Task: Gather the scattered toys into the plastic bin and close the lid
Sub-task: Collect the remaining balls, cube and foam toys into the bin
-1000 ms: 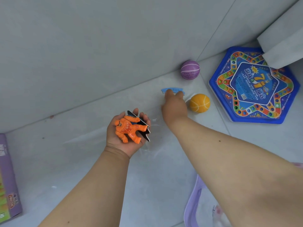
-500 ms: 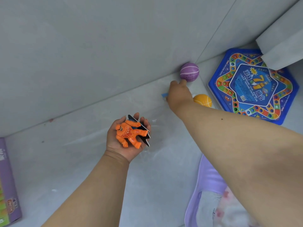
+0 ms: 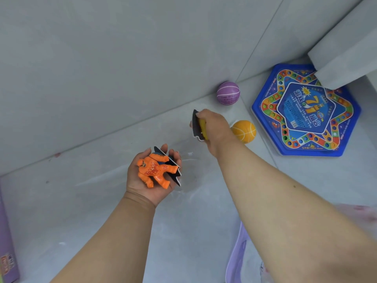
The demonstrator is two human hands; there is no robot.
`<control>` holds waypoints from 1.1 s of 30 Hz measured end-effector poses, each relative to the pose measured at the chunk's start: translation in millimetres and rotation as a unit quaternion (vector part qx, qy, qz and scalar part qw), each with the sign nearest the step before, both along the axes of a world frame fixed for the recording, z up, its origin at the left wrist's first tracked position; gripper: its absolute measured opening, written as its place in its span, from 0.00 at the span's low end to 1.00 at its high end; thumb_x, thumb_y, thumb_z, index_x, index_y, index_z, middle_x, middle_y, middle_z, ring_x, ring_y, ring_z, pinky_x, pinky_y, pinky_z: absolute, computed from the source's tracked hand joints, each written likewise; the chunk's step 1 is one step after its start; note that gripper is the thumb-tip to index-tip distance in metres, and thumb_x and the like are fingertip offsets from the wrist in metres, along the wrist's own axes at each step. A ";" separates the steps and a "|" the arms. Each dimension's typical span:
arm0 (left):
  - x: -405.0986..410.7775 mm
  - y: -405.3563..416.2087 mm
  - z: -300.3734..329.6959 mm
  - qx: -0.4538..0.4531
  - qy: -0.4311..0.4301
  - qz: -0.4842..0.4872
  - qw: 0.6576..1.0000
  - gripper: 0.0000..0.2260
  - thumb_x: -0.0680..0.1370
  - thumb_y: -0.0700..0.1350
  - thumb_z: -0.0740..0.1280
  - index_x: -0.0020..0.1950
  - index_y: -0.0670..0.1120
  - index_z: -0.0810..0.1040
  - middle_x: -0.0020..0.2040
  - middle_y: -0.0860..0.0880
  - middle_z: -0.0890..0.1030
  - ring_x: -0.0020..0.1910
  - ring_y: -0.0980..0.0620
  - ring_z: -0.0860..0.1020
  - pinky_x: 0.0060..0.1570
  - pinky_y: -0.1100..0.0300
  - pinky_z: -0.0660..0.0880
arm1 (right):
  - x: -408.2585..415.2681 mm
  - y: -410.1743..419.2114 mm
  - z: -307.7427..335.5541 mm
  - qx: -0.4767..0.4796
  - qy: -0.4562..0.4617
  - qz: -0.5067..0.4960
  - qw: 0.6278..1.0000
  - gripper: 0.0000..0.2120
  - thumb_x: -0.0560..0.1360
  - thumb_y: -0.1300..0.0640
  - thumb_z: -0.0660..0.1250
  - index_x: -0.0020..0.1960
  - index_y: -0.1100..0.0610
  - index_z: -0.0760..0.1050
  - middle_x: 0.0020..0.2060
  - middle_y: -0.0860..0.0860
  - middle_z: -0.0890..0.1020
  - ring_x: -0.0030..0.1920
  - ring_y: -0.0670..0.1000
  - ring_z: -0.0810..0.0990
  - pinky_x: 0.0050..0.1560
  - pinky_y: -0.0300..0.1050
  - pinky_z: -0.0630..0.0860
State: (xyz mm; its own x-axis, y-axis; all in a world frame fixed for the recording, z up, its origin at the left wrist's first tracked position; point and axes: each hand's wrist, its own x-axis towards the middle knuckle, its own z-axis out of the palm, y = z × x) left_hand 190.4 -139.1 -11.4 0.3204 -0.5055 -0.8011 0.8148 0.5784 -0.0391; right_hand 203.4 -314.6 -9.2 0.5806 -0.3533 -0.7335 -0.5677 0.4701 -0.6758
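My left hand [image 3: 149,180] lies palm up over the grey floor and holds an orange toy figure [image 3: 153,170] on top of a flat dark-backed card piece [image 3: 175,174]. My right hand [image 3: 214,127] is farther out, near the wall, closed on a thin flat piece [image 3: 196,127] with a dark back and a yellow edge, lifted on its side. A purple ball [image 3: 228,92] rests against the wall just beyond that hand. An orange ball [image 3: 244,131] sits right beside my right wrist. The lilac rim of the plastic bin [image 3: 237,256] shows at the bottom, under my right forearm.
A blue hexagonal board game [image 3: 306,111] lies on the floor at the right, partly under a grey ledge [image 3: 344,48]. A purple box [image 3: 8,252] stands at the left edge. The grey wall [image 3: 122,58] runs along the far side of the floor.
My right hand reached to the flat piece near the wall, closed on it and lifted it on edge, drawing back a little. My left hand stayed still with the orange figure.
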 end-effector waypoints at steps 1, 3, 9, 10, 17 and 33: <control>-0.2 0.3 -0.5 -0.001 -0.001 0.001 1.000 0.15 0.71 0.49 0.65 0.48 0.39 0.81 0.43 0.42 0.80 0.40 0.43 0.81 0.39 0.51 0.80 | -5.4 0.6 4.3 0.097 -0.038 -0.047 0.993 0.09 0.74 0.60 0.55 0.37 0.58 0.69 0.31 0.55 0.76 0.30 0.52 0.73 0.31 0.40 0.65; -0.5 -0.1 0.1 0.002 -0.003 -0.005 1.000 0.14 0.70 0.49 0.65 0.47 0.39 0.81 0.43 0.43 0.80 0.40 0.43 0.82 0.38 0.51 0.80 | -14.1 -1.9 9.0 0.219 -0.085 -0.098 0.967 0.08 0.70 0.59 0.54 0.36 0.57 0.69 0.32 0.54 0.76 0.31 0.52 0.74 0.31 0.39 0.68; -2.1 -4.9 0.0 -0.007 -0.002 -0.017 1.000 0.14 0.70 0.49 0.66 0.47 0.40 0.81 0.44 0.44 0.80 0.42 0.43 0.82 0.40 0.52 0.80 | -25.5 -16.2 14.8 0.062 0.016 -0.253 0.965 0.20 0.72 0.47 0.71 0.33 0.53 0.63 0.26 0.49 0.66 0.23 0.47 0.62 0.22 0.35 0.55; -2.4 -5.8 -0.2 -0.008 -0.003 -0.017 1.000 0.14 0.70 0.49 0.65 0.47 0.40 0.81 0.44 0.44 0.80 0.43 0.43 0.82 0.40 0.52 0.80 | -30.5 -23.7 16.8 -0.063 0.068 -0.245 0.965 0.20 0.70 0.45 0.72 0.34 0.54 0.64 0.27 0.49 0.67 0.25 0.50 0.65 0.25 0.37 0.58; -5.3 -12.8 6.7 -0.011 -0.013 -0.031 0.999 0.14 0.72 0.50 0.63 0.49 0.41 0.80 0.45 0.44 0.80 0.42 0.44 0.81 0.39 0.53 0.80 | -59.9 -48.7 -4.0 -0.463 0.274 0.121 0.834 0.38 0.65 0.34 0.70 0.68 0.50 0.63 0.65 0.58 0.68 0.56 0.63 0.76 0.45 0.50 0.69; -0.8 -8.1 9.3 -0.004 -0.009 -0.022 1.000 0.14 0.73 0.50 0.63 0.49 0.41 0.79 0.44 0.43 0.79 0.41 0.43 0.81 0.37 0.53 0.80 | 17.8 -72.2 24.3 -0.463 0.117 0.347 0.807 0.30 0.64 0.50 0.75 0.64 0.50 0.68 0.59 0.54 0.63 0.54 0.56 0.74 0.46 0.42 0.70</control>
State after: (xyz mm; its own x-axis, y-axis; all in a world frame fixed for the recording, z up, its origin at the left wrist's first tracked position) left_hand 189.6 -147.2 -2.1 0.3127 -0.5261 -0.7909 0.8397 0.5423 -0.0288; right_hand 221.2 -386.8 15.1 0.7583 -0.4628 -0.4591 -0.6402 -0.6613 -0.3909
